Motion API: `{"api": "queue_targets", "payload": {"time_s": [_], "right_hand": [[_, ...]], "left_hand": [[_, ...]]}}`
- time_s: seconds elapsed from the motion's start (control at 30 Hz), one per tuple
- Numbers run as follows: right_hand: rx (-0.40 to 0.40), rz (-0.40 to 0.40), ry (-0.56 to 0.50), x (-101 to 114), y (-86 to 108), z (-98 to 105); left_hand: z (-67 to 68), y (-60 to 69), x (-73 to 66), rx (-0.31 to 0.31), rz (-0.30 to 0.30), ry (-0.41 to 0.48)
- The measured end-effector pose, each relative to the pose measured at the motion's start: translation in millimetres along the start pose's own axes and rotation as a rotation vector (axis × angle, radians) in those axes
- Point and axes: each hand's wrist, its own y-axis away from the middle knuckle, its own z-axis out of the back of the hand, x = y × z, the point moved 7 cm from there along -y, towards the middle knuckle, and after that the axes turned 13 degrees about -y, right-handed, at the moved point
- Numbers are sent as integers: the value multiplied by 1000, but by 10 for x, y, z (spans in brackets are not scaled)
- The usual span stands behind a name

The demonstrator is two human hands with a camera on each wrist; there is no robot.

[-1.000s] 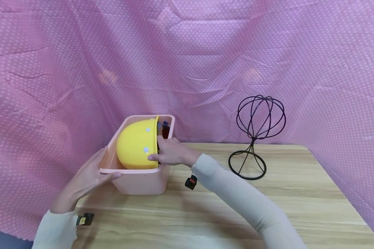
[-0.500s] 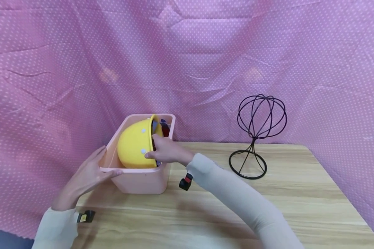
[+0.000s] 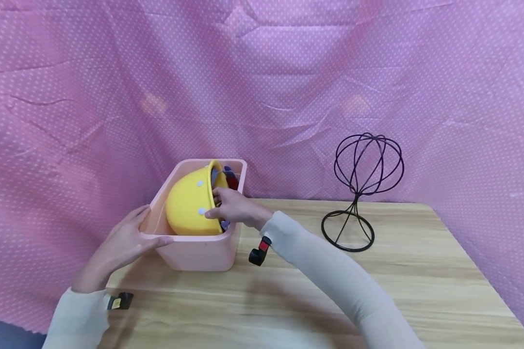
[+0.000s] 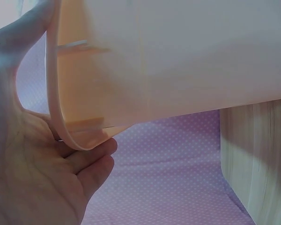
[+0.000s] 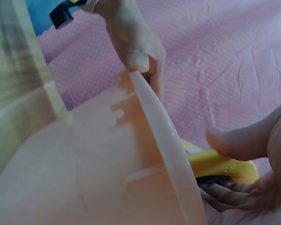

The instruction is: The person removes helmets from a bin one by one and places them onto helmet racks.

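Observation:
A yellow helmet (image 3: 189,206) lies on its side in a pink bin (image 3: 196,252), its opening facing right. My right hand (image 3: 236,207) pinches the helmet's rim, thumb on the outer shell and fingers inside; the right wrist view shows the thumb against the yellow rim (image 5: 210,162). My left hand (image 3: 124,242) grips the bin's near left corner, thumb along the front edge. In the left wrist view, fingers (image 4: 96,171) curl round the outside of the bin wall (image 4: 192,61).
Blue and red items (image 3: 232,182) lie in the bin right of the helmet. A black wire stand (image 3: 353,196) with a round top stands at the right on the wooden table (image 3: 397,281). Pink dotted cloth (image 3: 288,97) hangs behind and at the sides.
The helmet's opening has turned slightly toward the viewer, showing more of its inside. My right hand has shifted a little left with the rim. My left hand stays on the bin.

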Motion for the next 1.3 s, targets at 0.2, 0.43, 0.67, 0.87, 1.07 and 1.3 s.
{"api": "queue_targets", "payload": {"time_s": [0.2,0.43,0.67,0.87,1.07,1.3], "right_hand": [[25,31,-223,-17,25,38],[-13,56,-366,-162,110,107],[-46,187,-558,-263,210,149],[-35,306,-716,-226,261,194],[-56,339,-842,-223,292,234],[-66,344,-915,-183,364,260]], "left_hand": [[-5,11,6,7,16,-5],[-54,40,6,22,27,-6],[-58,61,-32,7,-31,-17],[54,16,-45,-14,-57,-28],[82,10,-54,-8,-52,-13],[23,63,-43,16,-33,-25]]}}
